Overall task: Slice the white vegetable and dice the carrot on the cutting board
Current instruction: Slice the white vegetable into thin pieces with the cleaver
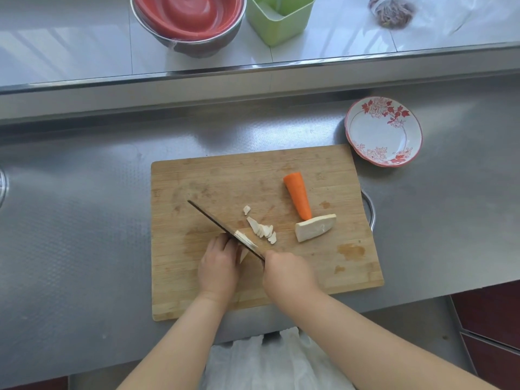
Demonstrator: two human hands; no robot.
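On the cutting board, right hand grips the knife; left hand pins a white vegetable piece beneath the blade. Beyond: cut slices, a second white piece, carrot.

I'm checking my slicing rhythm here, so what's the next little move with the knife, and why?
Probably slide the left hand back a touch and bring the knife down for another thin slice. The blade sits right against the white piece under that hand, cut slices lie just beyond it, and the other white chunk and the carrot are still uncut.
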